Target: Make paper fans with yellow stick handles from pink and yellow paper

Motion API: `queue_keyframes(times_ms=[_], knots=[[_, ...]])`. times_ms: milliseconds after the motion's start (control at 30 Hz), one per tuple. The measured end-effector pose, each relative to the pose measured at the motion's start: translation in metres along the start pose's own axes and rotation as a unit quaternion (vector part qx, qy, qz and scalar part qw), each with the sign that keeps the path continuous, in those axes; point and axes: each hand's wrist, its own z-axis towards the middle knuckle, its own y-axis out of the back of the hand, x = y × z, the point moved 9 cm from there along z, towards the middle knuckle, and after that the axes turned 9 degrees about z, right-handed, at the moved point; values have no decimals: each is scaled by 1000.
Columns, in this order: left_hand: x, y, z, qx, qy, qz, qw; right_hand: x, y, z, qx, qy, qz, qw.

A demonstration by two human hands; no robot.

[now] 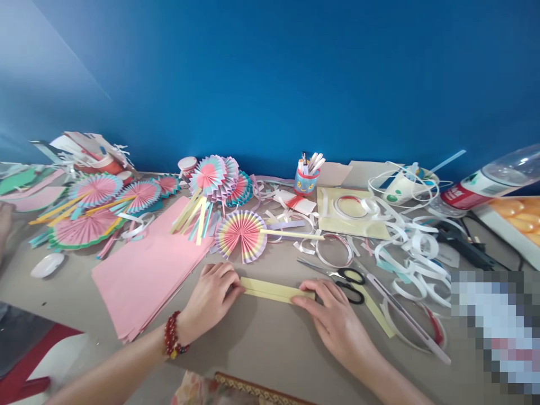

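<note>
A creased strip of yellow paper (270, 289) lies between my hands, just above the grey-brown table (270, 349) or on it. My left hand (215, 295), with a red bead bracelet on its wrist, pinches the strip's left end. At the other end, the thumb and fingers of my right hand (329, 306) are closed on the paper. Beyond the strip sits a round pleated paper fan (241, 236) in pink, yellow and lilac, with a pale yellow stick. Black-handled scissors (348, 275) lie close to my right hand.
Pink paper sheets (147, 270) are stacked at left, near several finished fans (141, 197). Curled white strips (422, 253), tape rolls (335, 250) and a glue gun (468, 247) crowd the right. A pen cup (306, 179) and tilted bottle (485, 185) stand near the blue wall.
</note>
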Motion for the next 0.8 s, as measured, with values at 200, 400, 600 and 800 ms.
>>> queue_keyframes(times_ms=[200, 400, 600, 800], knots=[[0, 0, 2, -5, 2, 1, 1000, 3, 0, -1, -3, 20, -26, 999], [4, -2, -1, -18, 11, -4, 1000, 2, -5, -3, 1, 31, -34, 999], [-3, -4, -4, -41, -13, -13, 999, 8, -7, -2, -4, 67, -27, 997], [-24, -4, -4, -44, -144, 54, 987, 8, -10, -4, 4, 75, -49, 996]])
